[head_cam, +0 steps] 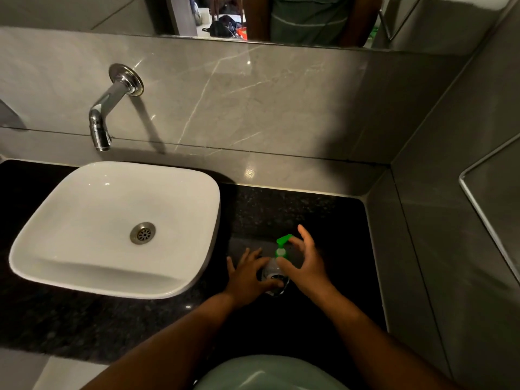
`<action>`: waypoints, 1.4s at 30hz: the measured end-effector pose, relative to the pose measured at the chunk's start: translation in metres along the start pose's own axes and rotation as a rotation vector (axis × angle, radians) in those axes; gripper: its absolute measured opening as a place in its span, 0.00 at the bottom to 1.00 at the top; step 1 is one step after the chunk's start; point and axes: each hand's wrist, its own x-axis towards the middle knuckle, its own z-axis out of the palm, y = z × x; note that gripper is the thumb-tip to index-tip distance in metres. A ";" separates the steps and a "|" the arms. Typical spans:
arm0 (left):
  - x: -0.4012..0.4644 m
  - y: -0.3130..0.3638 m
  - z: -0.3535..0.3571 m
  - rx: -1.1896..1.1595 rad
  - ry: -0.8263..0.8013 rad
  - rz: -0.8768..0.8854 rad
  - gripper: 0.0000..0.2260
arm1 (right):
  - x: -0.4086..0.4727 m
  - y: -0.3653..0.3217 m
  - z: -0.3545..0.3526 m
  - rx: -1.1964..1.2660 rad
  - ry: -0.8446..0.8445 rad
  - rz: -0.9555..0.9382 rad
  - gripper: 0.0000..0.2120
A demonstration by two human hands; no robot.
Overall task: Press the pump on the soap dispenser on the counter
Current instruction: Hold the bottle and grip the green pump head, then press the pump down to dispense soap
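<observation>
one clear plastic soap dispenser with a bright green pump (pixel 277 266) stands on the black speckled stone bench (pixel 323 218), in the lower middle of the frame, just right of the basin. my two hands are both on it. my left hand (pixel 249 275) lies against the left side of the bottle with fingers spread loosely and the thumb curled across the front of the label, a light steadying hold rather than a tight fist. my right hand (pixel 305 261) is half open, cupped around the right side; its thumb rests by the white collar under the pump and one fingertip touches the green pump head (pixel 283 239), while the other fingers arch above and behind. i cannot tell whether the pump is pressed down at all.

to the left of centre sits one white rounded-square ceramic sink (pixel 70 266) with one round metal drain (pixel 142 233). one chrome wall spout (pixel 108 108) comes out of the grey marble wall (pixel 281 108) in the upper left. along the top edge runs one mirror (pixel 225 15).
</observation>
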 end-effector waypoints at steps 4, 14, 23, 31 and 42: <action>-0.001 0.000 0.000 0.036 -0.002 0.000 0.38 | 0.003 0.001 -0.002 0.030 0.062 0.007 0.39; -0.003 0.000 0.000 -0.004 0.009 -0.005 0.38 | -0.002 0.003 0.004 0.076 0.006 -0.066 0.44; -0.001 -0.001 -0.001 -0.001 0.010 -0.004 0.35 | 0.004 -0.001 0.009 -0.076 0.085 -0.018 0.52; -0.003 0.001 -0.003 0.037 -0.038 0.020 0.38 | 0.000 0.003 0.003 -0.036 0.051 -0.039 0.39; -0.002 0.002 -0.003 0.038 -0.035 0.009 0.33 | -0.003 0.002 0.007 0.047 0.040 -0.048 0.38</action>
